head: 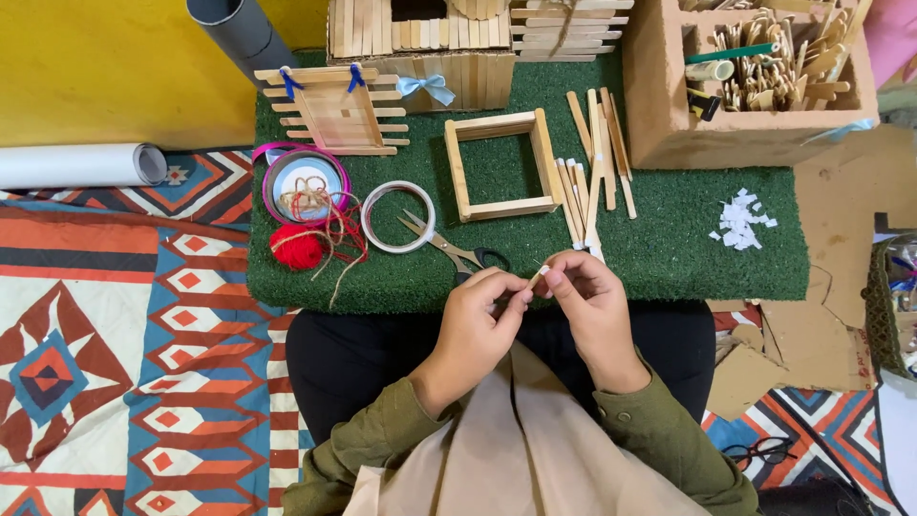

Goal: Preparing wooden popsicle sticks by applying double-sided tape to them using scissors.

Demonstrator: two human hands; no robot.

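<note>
My left hand (479, 320) and my right hand (590, 301) meet over the near edge of the green turf mat (669, 239). Together they pinch a thin wooden stick (537, 277) with a small white piece at its tip. Just beyond my fingers lie scissors (449, 247) and a loose spread of wooden sticks (592, 172). A square stick frame (501, 164) sits in the middle of the mat.
A tape ring (397, 217), a red yarn ball (298, 247), a twine tin (306, 186) and a stick fence panel (334, 110) lie at left. White paper bits (743, 222) at right. Cardboard box of stick pieces (764, 76) back right; stick house (420, 38) behind.
</note>
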